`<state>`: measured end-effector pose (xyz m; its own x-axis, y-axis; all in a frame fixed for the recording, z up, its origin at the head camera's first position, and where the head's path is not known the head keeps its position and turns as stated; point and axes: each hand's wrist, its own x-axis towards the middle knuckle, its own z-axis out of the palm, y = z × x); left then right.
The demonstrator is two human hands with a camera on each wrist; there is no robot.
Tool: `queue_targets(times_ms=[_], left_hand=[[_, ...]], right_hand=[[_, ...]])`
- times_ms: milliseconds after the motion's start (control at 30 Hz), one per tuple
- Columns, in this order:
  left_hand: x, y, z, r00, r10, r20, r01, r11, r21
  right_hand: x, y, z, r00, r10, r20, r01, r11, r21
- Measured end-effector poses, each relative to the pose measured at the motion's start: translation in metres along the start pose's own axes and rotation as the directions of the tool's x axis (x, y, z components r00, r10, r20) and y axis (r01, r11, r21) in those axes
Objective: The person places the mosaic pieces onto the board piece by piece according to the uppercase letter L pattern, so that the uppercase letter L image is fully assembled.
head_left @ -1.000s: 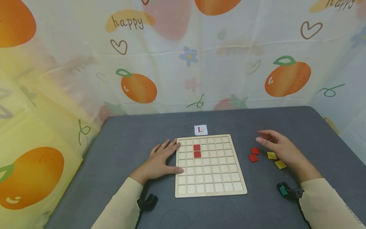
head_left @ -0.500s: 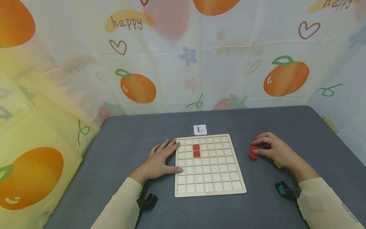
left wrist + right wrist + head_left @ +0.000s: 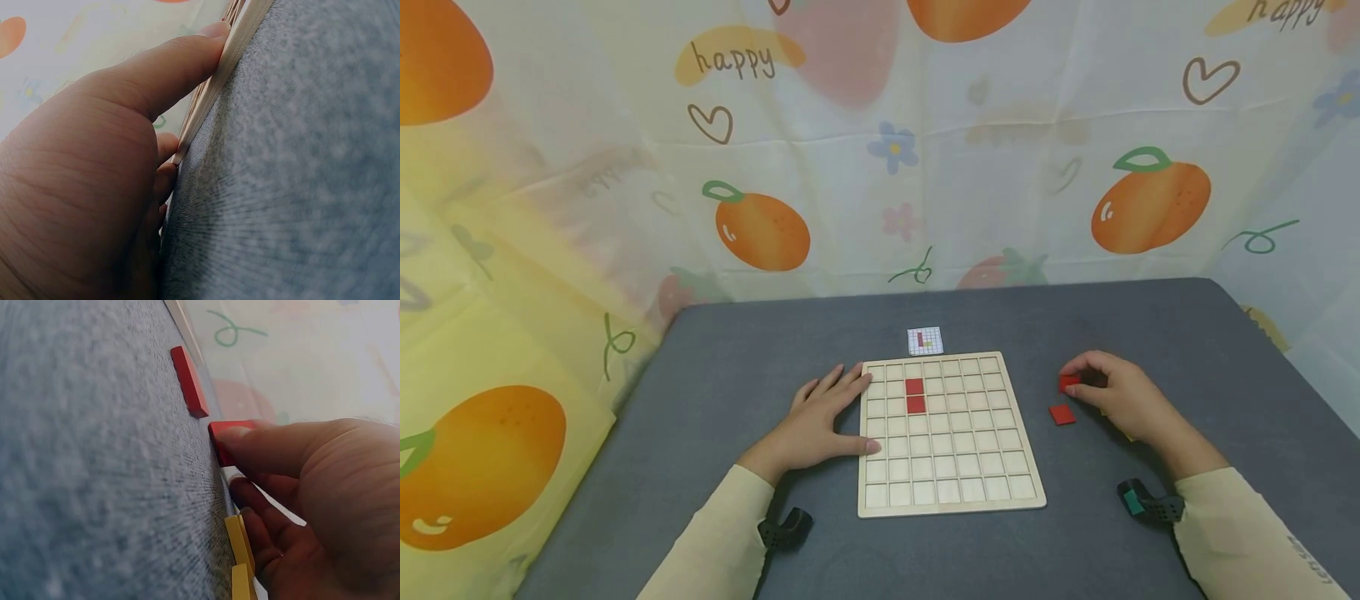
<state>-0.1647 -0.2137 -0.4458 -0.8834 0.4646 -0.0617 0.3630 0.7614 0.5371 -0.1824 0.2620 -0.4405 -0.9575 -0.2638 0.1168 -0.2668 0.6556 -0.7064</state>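
My right hand pinches a red square tile between thumb and fingertips, close over the table. A second red tile lies flat just in front of it. Two yellow tiles sit under the right hand, mostly hidden in the head view. My left hand rests with spread, straight fingers on the left edge of a wooden grid board; its thumb lies over the rim. Two red tiles fill neighbouring cells of one column in the board's upper part.
A small printed card with a coloured grid pattern lies just behind the board. The grey table ends at a patterned cloth hung behind it. Black straps with camera mounts sit on both wrists.
My right hand has come down and left onto the red tiles and now grips one of them. The other loose red tile has shifted slightly. The left hand stays on the board.
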Motion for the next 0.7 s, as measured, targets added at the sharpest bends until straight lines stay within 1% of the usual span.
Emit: queue_targets(times_ms=[100, 267, 367, 500, 600, 700], left_hand=[[0.0, 0.0, 0.0, 1.0, -0.001, 0.003, 0.001, 1.0, 0.003], [-0.001, 0.0, 0.0, 1.0, 0.001, 0.003, -0.001, 1.0, -0.002], [0.0, 0.0, 0.0, 1.0, 0.001, 0.003, -0.001, 1.0, 0.0], [0.0, 0.0, 0.0, 1.0, -0.002, 0.0, 0.002, 1.0, 0.006], [0.0, 0.001, 0.0, 1.0, -0.002, -0.003, 0.002, 1.0, 0.005], [0.0, 0.001, 0.0, 1.0, -0.002, -0.007, 0.002, 1.0, 0.003]], right_hand=[[0.0, -0.004, 0.002, 1.0, 0.018, -0.024, -0.018, 1.0, 0.003], [0.0, -0.011, 0.006, 0.997, -0.001, -0.079, 0.0, 1.0, -0.02], [-0.001, -0.016, 0.008, 0.996, -0.011, -0.093, 0.01, 1.0, -0.01], [0.0, -0.025, 0.014, 0.996, -0.026, -0.088, 0.029, 0.999, 0.035], [0.0, -0.031, 0.02, 0.998, -0.017, -0.059, 0.023, 0.994, 0.105], [0.0, -0.039, 0.027, 0.999, -0.015, -0.045, 0.021, 0.99, 0.136]])
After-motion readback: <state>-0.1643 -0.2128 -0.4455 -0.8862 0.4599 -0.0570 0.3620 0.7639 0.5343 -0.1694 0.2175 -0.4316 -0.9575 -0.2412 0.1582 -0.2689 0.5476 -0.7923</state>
